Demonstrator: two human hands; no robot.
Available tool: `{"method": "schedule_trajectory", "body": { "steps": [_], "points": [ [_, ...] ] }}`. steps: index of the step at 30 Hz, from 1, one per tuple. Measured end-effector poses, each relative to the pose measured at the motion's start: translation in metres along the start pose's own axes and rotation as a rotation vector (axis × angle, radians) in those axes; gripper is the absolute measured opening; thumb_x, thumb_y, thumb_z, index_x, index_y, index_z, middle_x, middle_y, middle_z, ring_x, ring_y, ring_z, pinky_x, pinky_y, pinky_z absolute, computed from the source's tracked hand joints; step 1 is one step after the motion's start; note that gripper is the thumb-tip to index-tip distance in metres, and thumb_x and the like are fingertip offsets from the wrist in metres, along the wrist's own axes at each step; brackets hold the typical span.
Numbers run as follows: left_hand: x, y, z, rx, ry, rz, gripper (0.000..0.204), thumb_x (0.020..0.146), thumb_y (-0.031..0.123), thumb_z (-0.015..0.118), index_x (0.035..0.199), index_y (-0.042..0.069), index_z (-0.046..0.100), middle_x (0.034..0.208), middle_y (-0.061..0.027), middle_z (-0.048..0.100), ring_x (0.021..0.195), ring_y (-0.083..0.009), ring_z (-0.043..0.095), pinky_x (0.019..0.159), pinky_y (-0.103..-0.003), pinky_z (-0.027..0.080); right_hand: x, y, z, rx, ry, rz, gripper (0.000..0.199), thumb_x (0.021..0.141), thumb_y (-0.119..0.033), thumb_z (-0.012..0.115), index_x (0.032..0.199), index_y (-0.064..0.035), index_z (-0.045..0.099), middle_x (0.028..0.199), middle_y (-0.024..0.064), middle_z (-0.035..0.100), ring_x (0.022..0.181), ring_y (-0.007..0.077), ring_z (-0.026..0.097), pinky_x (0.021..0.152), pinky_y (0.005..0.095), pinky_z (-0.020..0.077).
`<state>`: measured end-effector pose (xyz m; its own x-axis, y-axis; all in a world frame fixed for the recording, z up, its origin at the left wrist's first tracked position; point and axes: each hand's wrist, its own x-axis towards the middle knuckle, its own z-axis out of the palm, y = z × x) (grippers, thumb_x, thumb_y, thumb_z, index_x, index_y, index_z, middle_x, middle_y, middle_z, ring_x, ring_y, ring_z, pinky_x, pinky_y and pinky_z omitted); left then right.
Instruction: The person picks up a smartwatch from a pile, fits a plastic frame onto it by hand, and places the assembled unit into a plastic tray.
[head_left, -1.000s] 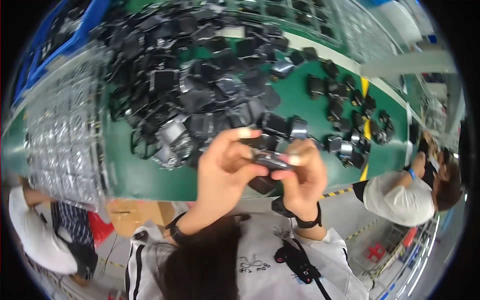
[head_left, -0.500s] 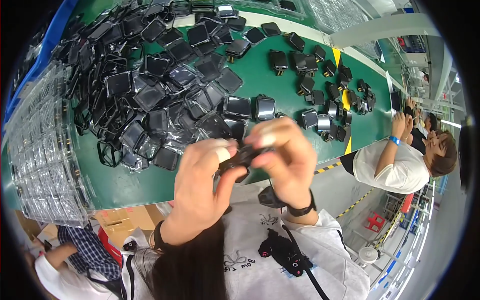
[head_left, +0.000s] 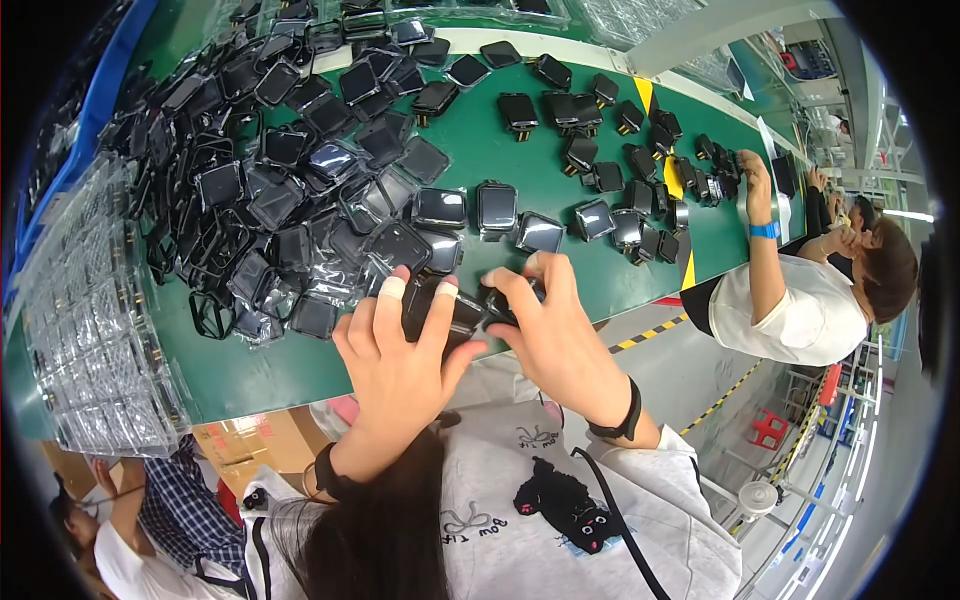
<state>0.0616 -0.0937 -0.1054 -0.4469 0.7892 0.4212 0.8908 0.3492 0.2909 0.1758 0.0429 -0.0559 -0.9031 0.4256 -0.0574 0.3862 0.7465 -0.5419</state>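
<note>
My left hand [head_left: 405, 340], white covers on some fingertips, grips a black square watch-like case [head_left: 430, 308] between fingers and thumb near the table's front edge. Beside it, my right hand [head_left: 565, 340] has its fingers and thumb closed on a small dark piece [head_left: 503, 304], mostly hidden by the fingers. The two pieces are close together; whether they touch I cannot tell. Just beyond my hands lie glossy black square watch-like units [head_left: 497, 208], one of them [head_left: 540, 232] nearest my right hand.
A heap of black cases in clear film [head_left: 300, 180] covers the left of the green table [head_left: 240, 375]. Clear plastic trays [head_left: 95, 330] stand at the far left. Several finished-looking units [head_left: 610, 178] lie on the right, by yellow-black tape [head_left: 687, 265]. A co-worker's hand [head_left: 757, 185] reaches over the table's right end.
My hands have moved slightly apart and flattened, with fingers more stretched. The view has shifted a little. The co-worker's hand at right has reached out toward the units on the table.
</note>
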Motion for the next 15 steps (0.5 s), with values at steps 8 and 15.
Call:
{"method": "schedule_trajectory", "body": {
  "steps": [8,15],
  "points": [
    [-0.004,-0.004,0.004,-0.033,0.001,0.109,0.048,0.075,0.035,0.065,0.111,0.005,0.057,0.122,-0.0165,0.045,0.101,-0.0337,0.043,0.081,-0.045,0.037,0.037,0.015,-0.02,-0.21,0.188,-0.044,0.044,0.074,0.002,0.066,0.115,-0.0019,0.05,0.109,0.0189,0.043,0.102,0.0365,0.044,0.084,0.0419,0.0423],
    [0.001,0.002,0.006,-0.034,0.046,0.132,0.048,0.073,0.036,0.069,0.106,0.003,0.056,0.117,-0.0151,0.048,0.095,-0.0322,0.047,0.073,-0.043,0.04,0.048,0.017,-0.016,-0.26,0.17,-0.081,0.041,0.076,-0.001,0.065,0.115,-0.0013,0.05,0.104,0.0193,0.048,0.098,0.0374,0.048,0.078,0.0417,0.0434]
  ]
}}
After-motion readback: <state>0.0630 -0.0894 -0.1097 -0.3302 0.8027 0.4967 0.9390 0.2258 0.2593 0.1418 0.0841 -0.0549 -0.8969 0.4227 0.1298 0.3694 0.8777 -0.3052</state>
